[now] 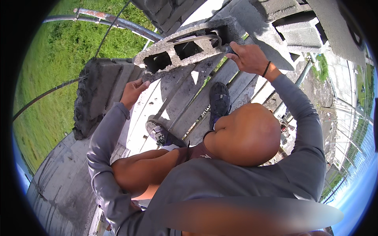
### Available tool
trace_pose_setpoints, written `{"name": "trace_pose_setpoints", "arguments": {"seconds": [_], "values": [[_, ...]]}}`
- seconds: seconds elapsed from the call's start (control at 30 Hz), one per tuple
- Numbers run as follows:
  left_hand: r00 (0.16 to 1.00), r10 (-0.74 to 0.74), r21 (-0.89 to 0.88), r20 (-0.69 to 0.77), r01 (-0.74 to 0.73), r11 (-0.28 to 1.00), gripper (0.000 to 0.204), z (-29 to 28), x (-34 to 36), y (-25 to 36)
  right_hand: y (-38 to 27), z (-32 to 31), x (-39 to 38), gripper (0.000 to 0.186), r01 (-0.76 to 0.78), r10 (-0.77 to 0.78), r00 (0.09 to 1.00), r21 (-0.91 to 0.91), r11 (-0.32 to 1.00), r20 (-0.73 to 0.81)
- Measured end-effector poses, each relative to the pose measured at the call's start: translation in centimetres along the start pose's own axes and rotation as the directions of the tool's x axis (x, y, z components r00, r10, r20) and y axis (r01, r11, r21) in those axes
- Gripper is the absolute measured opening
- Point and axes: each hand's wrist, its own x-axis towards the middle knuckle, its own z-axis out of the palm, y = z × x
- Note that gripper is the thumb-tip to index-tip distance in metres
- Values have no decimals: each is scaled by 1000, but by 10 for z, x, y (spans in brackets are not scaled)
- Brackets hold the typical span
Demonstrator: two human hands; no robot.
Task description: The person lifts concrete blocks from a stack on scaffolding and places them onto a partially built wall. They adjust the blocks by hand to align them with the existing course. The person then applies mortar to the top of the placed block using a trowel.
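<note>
A grey hollow concrete block [181, 57] with three openings lies tilted across the upper middle. My left hand [134, 91] has its fingers curled at the block's lower left corner. My right hand [246, 59], with a dark wristband, is closed at the block's right end, on the handle of a metal trowel [193, 39] whose blade lies across the top of the block. Whether those fingers also grip the block is hard to tell.
Wooden planks [189, 100] carry my shoes [218, 98]. A mortar-crusted block piece [98, 86] is at left, more blocks [295, 33] at upper right. Metal scaffold pipes [118, 21], a thin rod [51, 92] and grass [47, 55] show beyond; ground with debris lies below at right.
</note>
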Motion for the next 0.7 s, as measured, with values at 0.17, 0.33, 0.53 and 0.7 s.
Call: {"name": "trace_pose_setpoints", "arguments": {"seconds": [0.17, 0.33, 0.53, 0.7], "values": [[999, -4, 9, -33, 4, 1000, 42, 1, -2, 5, -3, -6, 0, 43, 34, 21, 957, 185, 982, -288], [999, -25, 10, -45, 25, 1000, 40, 0, -2, 4, -1, -9, 1, 46, -79, 79, 990, -4, 997, 117], [995, -90, 23, -36, 91, 996, 55, 1, 0, 0, 1, -3, 3, 44, 65, -55, 996, 141, 988, -77], [995, -97, 16, 1, 97, 995, 73, -6, 2, 1, 1, -8, 5, 44, -77, 77, 997, 104, 992, 4]]}}
